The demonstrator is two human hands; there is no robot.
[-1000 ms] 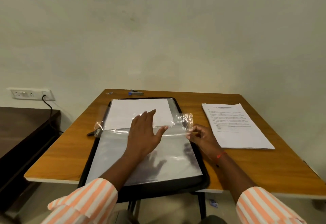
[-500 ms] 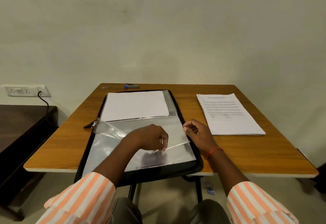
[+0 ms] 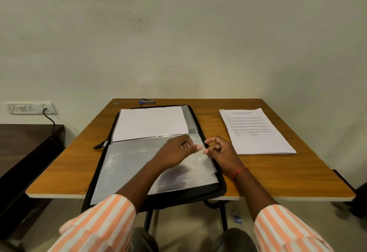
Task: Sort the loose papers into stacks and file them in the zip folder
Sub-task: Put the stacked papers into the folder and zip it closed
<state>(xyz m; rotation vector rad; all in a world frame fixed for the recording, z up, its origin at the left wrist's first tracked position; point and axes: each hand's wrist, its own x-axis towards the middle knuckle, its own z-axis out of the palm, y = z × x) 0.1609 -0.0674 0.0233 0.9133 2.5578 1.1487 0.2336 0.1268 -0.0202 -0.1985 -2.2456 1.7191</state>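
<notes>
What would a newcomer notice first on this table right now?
The open black zip folder fills the middle of the wooden table, white sheets in its far half. The left hand and right hand meet, fingers curled, at the right edge of its near clear sleeve. A printed paper stack lies to its right.

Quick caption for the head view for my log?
The left hand and right hand pinch a clear sleeve in the open zip folder; printed paper stack lies beside it.
</notes>
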